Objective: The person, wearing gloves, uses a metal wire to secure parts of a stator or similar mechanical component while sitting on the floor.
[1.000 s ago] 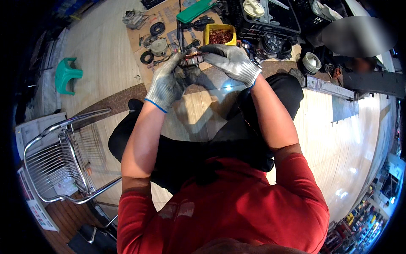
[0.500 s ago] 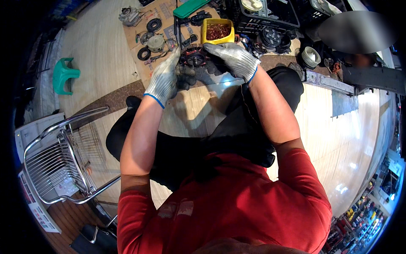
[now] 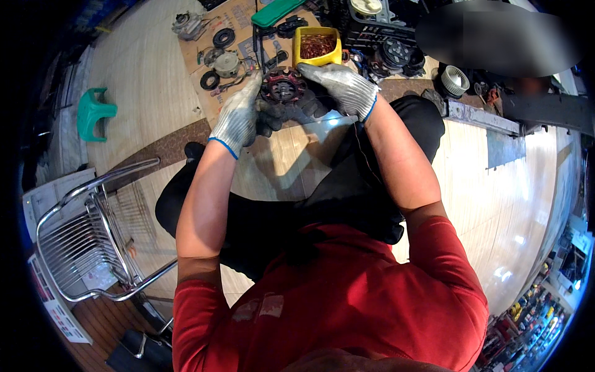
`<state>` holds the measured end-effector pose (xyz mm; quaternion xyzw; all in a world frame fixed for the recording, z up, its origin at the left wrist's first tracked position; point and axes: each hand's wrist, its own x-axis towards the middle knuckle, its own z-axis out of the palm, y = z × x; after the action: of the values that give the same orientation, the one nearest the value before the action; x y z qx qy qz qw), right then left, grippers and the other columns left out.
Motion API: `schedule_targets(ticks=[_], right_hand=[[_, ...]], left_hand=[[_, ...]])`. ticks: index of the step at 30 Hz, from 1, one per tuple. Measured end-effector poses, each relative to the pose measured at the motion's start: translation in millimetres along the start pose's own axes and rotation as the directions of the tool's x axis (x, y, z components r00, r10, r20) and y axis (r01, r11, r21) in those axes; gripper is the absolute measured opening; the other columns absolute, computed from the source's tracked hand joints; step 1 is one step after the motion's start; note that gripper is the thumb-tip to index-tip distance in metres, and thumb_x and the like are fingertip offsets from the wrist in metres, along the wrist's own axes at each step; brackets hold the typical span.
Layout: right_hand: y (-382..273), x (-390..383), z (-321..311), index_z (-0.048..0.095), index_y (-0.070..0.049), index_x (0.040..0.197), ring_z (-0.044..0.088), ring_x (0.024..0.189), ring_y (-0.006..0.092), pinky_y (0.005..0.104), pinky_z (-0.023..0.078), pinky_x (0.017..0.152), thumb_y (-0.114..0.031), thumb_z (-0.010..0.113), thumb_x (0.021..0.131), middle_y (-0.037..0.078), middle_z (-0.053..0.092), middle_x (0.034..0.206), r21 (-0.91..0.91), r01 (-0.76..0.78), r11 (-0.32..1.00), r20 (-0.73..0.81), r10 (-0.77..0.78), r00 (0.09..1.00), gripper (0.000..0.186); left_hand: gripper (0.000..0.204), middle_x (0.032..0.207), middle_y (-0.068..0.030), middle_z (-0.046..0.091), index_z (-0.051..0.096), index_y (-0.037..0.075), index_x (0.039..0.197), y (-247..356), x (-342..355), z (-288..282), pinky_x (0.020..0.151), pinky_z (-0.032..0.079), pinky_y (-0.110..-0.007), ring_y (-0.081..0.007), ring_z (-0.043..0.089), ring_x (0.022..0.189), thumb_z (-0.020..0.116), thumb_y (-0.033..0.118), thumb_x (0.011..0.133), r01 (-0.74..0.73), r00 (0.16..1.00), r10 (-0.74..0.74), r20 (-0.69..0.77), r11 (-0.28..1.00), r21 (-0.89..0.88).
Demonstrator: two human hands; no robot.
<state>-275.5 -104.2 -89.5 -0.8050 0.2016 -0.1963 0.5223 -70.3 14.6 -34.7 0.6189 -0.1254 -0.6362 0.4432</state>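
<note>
Both my hands wear white knit gloves with blue cuffs and dark palms. Between them is a round, dark red and black slotted motor part (image 3: 285, 87), its face turned up toward me. My left hand (image 3: 238, 115) closes on its left edge, thumb along the side and dark fingers underneath. At the opposite edge my right hand (image 3: 341, 87) grips it, thumb on top and fingers partly hidden below. Just beyond the part stands a yellow container (image 3: 317, 60) filled with small reddish-brown pieces.
Motor parts and black rings (image 3: 224, 38) lie on flattened cardboard (image 3: 186, 53) at the far left. A green lid (image 3: 277, 11) and a black crate (image 3: 396, 34) are at the back. A white fan wheel (image 3: 455, 82) sits far right; a green stool (image 3: 96, 114) and metal chair (image 3: 87, 242) stand left.
The round part has tilted in my hands, so more of its slotted face shows now. Both hands keep their grip, nearly in the same place.
</note>
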Motion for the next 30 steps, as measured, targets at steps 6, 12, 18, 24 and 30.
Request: schedule_targets(ticks=[6,12,18,24,30], right_hand=[[-7,1,-2,0.056,-0.001,0.129,0.067,0.097,0.0139,0.0253,0.057,0.084,-0.02,0.06,0.096,0.012,0.067,0.112,0.353,-0.298,0.887,-0.017,0.325,0.946,0.038],[-58,6,-4,0.045,-0.006,0.141,0.069,0.081,0.0265,0.0335,0.056,0.07,0.003,0.052,0.088,0.02,0.067,0.104,0.491,-0.509,0.707,0.023,0.574,0.819,0.054],[17,0,-2,0.047,-0.008,0.14,0.069,0.089,0.0266,0.0336,0.058,0.077,0.004,0.057,0.085,0.019,0.067,0.111,-0.042,0.141,0.989,-0.051,-0.143,0.988,0.057],[-38,-3,-10,0.054,-0.009,0.135,0.064,0.107,0.016,0.0275,0.053,0.095,0.004,0.07,0.077,0.01,0.064,0.122,-0.366,-0.031,0.93,0.043,0.05,0.998,0.061],[-37,-1,-6,0.047,-0.014,0.141,0.068,0.085,0.0272,0.034,0.057,0.074,0.005,0.055,0.084,0.018,0.066,0.109,-0.114,-0.179,0.977,0.05,0.185,0.981,0.06]], left_hand=[[0.054,0.082,-0.0124,0.066,0.062,0.005,0.109,-5,10,-7,0.051,0.05,-0.036,-0.0232,0.065,0.063,0.045,0.055,0.098,-0.026,0.998,0.029,0.059,0.999,-0.039],[0.048,0.098,-0.0128,0.066,0.058,0.006,0.118,-4,11,-10,0.062,0.055,-0.042,-0.0255,0.067,0.078,0.045,0.049,0.1,0.007,0.997,0.0,0.08,0.996,-0.092],[0.056,0.068,-0.0099,0.065,0.065,0.007,0.098,-6,14,-1,0.042,0.044,-0.03,-0.0197,0.06,0.05,0.044,0.058,0.097,-0.014,0.999,0.017,0.04,0.997,-0.076],[0.056,0.067,-0.01,0.064,0.064,0.006,0.099,-10,16,-5,0.042,0.044,-0.031,-0.0207,0.061,0.05,0.044,0.058,0.097,-0.061,0.998,0.063,0.029,0.997,-0.05],[0.056,0.066,-0.0103,0.064,0.065,0.006,0.097,-8,10,-4,0.041,0.043,-0.031,-0.0215,0.061,0.05,0.044,0.058,0.097,-0.044,0.999,0.045,0.022,0.998,-0.045]])
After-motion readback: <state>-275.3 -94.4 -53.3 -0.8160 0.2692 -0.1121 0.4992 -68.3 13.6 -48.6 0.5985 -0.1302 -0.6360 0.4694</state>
